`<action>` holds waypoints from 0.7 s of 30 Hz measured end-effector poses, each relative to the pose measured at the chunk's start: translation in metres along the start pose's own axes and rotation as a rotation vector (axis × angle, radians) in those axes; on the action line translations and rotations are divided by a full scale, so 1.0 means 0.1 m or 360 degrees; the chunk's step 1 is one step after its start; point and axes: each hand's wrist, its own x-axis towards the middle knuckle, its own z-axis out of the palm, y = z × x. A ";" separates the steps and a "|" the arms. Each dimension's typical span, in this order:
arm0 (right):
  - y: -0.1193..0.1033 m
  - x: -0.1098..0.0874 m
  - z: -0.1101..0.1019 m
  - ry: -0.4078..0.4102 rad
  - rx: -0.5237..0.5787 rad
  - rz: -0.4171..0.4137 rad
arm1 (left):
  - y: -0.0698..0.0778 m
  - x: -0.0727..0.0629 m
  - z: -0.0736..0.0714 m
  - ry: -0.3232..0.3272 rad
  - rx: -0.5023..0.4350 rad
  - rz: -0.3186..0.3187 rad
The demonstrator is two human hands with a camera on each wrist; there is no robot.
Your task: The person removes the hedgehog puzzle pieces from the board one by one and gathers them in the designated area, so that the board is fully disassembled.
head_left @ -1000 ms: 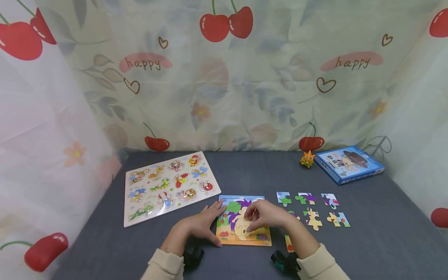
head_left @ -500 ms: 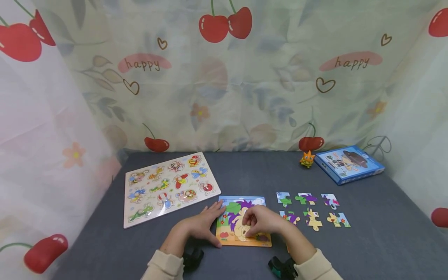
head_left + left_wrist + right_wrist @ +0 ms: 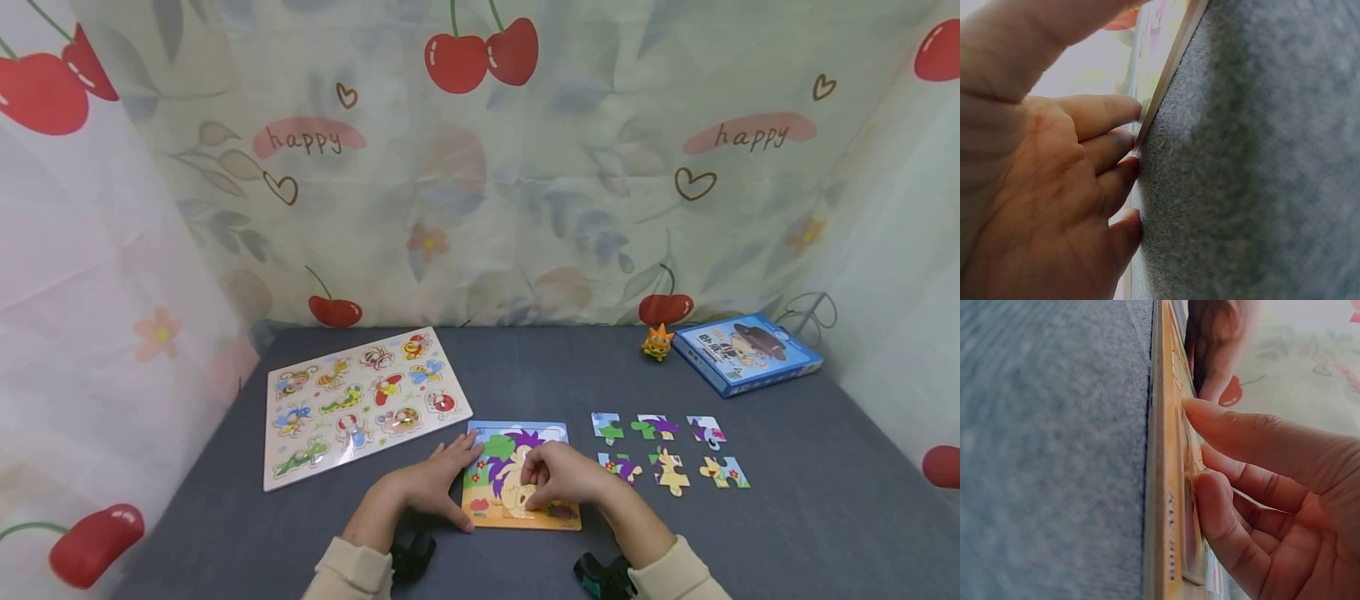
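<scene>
A jigsaw board (image 3: 525, 521) showing a purple-haired cartoon figure lies in front of me, part of its picture filled in. My left hand (image 3: 433, 481) rests at its left edge, fingers extended and thumb near the lower left corner. Over the lower middle of the picture, my right hand (image 3: 566, 475) has its fingers bent and pinches a cream puzzle piece (image 3: 1195, 450) low against the board; much of the piece is hidden by the fingers. Right of the board lie several loose puzzle pieces (image 3: 672, 473) in two rows.
A white insect puzzle board (image 3: 367, 404) lies at the left, its corner close to the jigsaw board. At the back right are a blue box (image 3: 750, 354) and a small orange figurine (image 3: 657, 342). A patterned cloth (image 3: 510, 208) hangs behind the dark table (image 3: 540, 362).
My right hand has shifted slightly left and down over the board, uncovering a loose piece beside it; its forearm now hides another piece near the lower right. My left hand has stayed put.
</scene>
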 end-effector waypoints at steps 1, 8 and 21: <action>0.00 0.00 0.00 0.0001 0.0002 -0.0002 | 0.00 0.00 0.00 0.0000 -0.0001 -0.0002; -0.01 -0.01 0.00 0.0001 0.0038 0.0007 | 0.00 0.00 -0.01 -0.0004 -0.0002 0.0009; -0.01 -0.04 -0.05 -0.0012 0.0121 0.0028 | -0.01 0.00 0.00 0.0003 -0.0011 -0.0012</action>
